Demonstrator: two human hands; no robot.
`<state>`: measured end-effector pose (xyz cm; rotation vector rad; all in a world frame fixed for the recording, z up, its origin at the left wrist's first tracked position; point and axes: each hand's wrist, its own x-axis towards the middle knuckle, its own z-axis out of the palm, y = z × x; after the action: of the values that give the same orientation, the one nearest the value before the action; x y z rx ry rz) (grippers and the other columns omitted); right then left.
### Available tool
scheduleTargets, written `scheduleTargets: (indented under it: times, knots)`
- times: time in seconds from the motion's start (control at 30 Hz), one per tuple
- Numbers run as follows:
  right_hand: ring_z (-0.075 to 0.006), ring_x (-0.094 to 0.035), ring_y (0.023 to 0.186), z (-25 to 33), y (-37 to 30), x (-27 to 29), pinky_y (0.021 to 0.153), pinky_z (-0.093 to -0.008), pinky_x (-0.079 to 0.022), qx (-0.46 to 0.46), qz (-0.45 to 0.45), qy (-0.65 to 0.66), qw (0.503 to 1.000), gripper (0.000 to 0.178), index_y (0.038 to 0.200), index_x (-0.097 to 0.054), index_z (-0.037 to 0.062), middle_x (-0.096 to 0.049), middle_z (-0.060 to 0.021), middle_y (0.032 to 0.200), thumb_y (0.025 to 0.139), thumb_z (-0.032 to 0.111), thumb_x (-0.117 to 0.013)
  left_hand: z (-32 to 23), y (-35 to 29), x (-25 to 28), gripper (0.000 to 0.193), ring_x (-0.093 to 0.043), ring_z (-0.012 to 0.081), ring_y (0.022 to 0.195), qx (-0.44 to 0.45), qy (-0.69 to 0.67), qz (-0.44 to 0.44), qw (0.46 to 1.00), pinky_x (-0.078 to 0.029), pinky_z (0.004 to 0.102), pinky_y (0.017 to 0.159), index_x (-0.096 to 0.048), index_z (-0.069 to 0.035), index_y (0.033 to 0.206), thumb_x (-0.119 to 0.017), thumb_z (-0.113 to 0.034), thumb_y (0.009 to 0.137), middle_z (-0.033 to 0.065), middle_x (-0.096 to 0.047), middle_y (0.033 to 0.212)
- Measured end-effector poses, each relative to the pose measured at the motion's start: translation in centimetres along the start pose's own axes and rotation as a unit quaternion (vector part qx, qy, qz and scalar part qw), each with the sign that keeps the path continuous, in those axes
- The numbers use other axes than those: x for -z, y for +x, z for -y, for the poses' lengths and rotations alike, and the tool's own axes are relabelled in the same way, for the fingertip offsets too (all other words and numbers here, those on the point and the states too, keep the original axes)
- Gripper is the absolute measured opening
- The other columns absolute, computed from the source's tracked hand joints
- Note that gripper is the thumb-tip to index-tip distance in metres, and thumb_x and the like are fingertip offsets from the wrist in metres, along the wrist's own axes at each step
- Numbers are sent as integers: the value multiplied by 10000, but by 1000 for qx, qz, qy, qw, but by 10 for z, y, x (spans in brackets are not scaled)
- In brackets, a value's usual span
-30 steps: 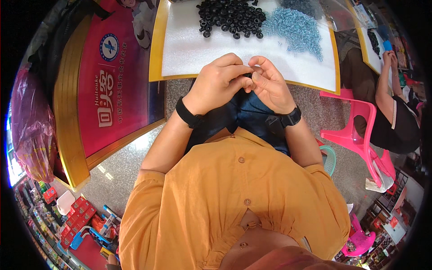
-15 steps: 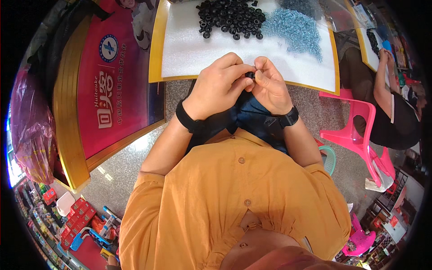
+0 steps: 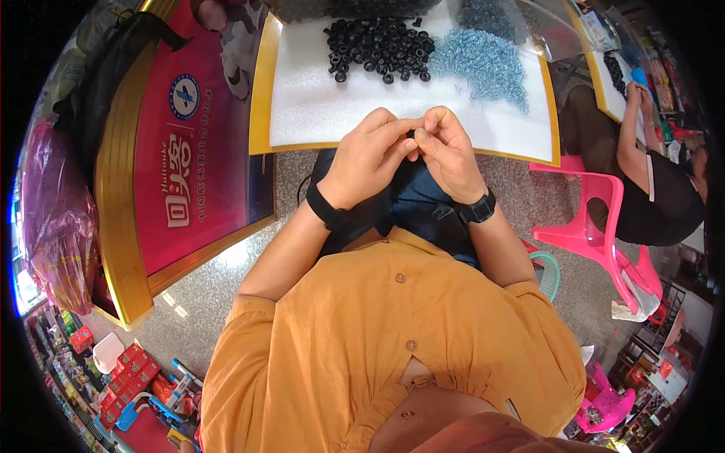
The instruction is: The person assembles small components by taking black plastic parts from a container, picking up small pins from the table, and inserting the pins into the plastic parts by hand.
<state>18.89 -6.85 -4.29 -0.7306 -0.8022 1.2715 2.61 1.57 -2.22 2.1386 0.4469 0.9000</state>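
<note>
My left hand (image 3: 368, 157) and my right hand (image 3: 450, 157) meet just in front of the table's near edge. Between their thumbs and fingertips they pinch a small black piece (image 3: 411, 134), mostly covered by the fingers. It resembles the small black ring-shaped parts (image 3: 377, 49) heaped on the white table mat (image 3: 317, 117) beyond my hands. To the right of that heap lies a spread of small, clear light-blue pieces (image 3: 487, 68), too small to make out singly.
At the far edge sits a bag or box of dark pieces (image 3: 347, 6). Left of the table is a wooden-framed cabinet (image 3: 121, 204) with a red printed panel. A pink plastic chair (image 3: 615, 219) stands on the right, near another person (image 3: 664, 196) working at a second table.
The view has tilted slightly, so the table sits lower in the picture and a dark bag or box shows at the top. My fingers have shifted around the black piece, hiding more of it.
</note>
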Motion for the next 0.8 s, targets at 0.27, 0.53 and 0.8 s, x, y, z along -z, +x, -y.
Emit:
scheduleTargets:
  times: [0.27,0.53,0.8]
  knots:
    - [-173,-674,941,138,120,59,835,-311,-530,339,-158,-514,772,152,1109,-656,27,-707,-72,1050,981,104,-623,31,0,8,295,-554,154,726,104,-13,-81,991,-463,273,671,-654,-50,1232,-657,-141,952,62,-623,951]
    - [-278,-687,981,186,174,151,867,-400,-521,132,-187,-885,405,211,1071,-690,59,-718,-97,1084,1001,221,-575,32,4,11,230,-661,253,815,118,-16,-67,991,-538,334,725,-698,-33,1128,-649,-158,940,135,-675,985]
    - [-340,-636,993,101,145,65,888,-442,-503,371,-25,-793,483,197,985,-744,96,-720,-118,1002,923,242,-627,35,3,11,193,-660,284,804,101,0,-55,993,-525,359,735,-723,-44,1055,-650,-176,936,128,-684,920]
